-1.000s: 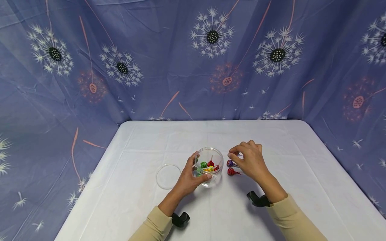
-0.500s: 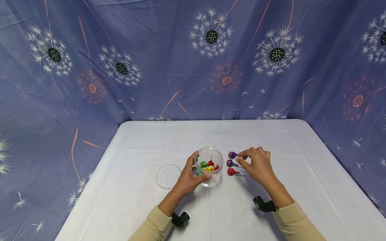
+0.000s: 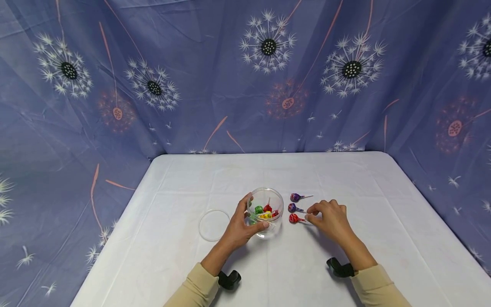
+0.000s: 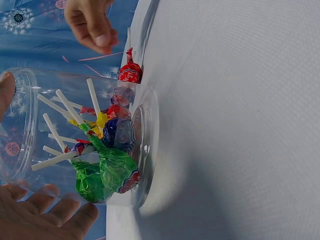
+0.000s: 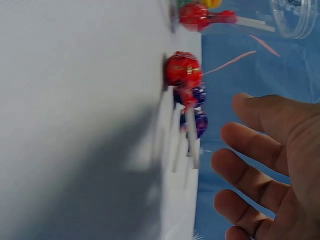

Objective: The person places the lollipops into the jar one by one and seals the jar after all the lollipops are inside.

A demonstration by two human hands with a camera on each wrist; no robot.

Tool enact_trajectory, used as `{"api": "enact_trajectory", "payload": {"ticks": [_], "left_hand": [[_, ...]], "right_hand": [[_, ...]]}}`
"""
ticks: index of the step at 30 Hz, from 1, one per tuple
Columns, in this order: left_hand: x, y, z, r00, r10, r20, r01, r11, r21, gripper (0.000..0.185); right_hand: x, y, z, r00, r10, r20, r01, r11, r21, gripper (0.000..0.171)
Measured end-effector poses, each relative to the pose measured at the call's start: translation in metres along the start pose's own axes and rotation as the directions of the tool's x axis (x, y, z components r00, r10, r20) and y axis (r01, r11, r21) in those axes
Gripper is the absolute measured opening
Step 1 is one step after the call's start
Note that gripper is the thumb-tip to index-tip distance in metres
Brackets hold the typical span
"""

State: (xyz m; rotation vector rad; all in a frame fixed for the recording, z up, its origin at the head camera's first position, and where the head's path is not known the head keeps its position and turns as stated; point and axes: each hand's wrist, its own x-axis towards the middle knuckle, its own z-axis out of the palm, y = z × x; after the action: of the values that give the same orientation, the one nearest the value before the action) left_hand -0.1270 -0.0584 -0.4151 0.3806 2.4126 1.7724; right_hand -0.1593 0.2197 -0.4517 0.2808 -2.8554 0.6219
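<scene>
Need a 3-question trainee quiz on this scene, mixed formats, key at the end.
1. Which hand is around the clear jar?
2. True or false: the right hand has a lollipop in its grip.
3. Of the three lollipops in the row outside the jar, which wrapper colour is nearest the person? A) green B) red C) yellow

Key:
1. The left hand.
2. False; its fingers are near the sticks but grip none.
3. B; the red lollipop.

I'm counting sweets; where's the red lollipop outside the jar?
In the head view, the red lollipop lies right of the jar, on the near side of two purple lollipops.
</scene>
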Motion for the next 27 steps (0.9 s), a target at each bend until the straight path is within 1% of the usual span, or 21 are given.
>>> {"api": "enact_trajectory", "payload": {"ticks": [7, 16, 20, 23, 27], "left_hand": [[0.000, 0.000, 0.000, 1.000, -0.005, -0.003, 0.005, 1.000, 0.000, 0.088], [0.000, 0.001, 0.000, 1.000, 0.000, -0.003, 0.000, 1.000, 0.000, 0.088], [0.000, 0.002, 0.000, 1.000, -0.008, -0.004, 0.008, 1.000, 0.001, 0.088], [0.003, -0.004, 0.001, 1.000, -0.008, -0.002, 0.008, 1.000, -0.001, 0.089], [0.009, -0.023, 0.005, 1.000, 0.003, -0.009, -0.003, 1.000, 0.004, 0.091]], "right_hand": [[-0.006, 0.007, 0.008, 0.999, 0.014, 0.045, -0.015, 1.000, 0.011, 0.010], [-0.009, 0.011, 0.016, 0.997, 0.037, 0.070, -0.039, 0.999, 0.032, 0.004], [-0.009, 0.012, 0.019, 0.997, 0.043, 0.066, -0.047, 0.997, 0.057, 0.005], [-0.009, 0.013, 0.021, 0.998, 0.039, 0.059, -0.043, 0.997, 0.061, 0.006], [-0.009, 0.014, 0.022, 0.997, 0.038, 0.068, -0.043, 0.997, 0.061, 0.006]]}}
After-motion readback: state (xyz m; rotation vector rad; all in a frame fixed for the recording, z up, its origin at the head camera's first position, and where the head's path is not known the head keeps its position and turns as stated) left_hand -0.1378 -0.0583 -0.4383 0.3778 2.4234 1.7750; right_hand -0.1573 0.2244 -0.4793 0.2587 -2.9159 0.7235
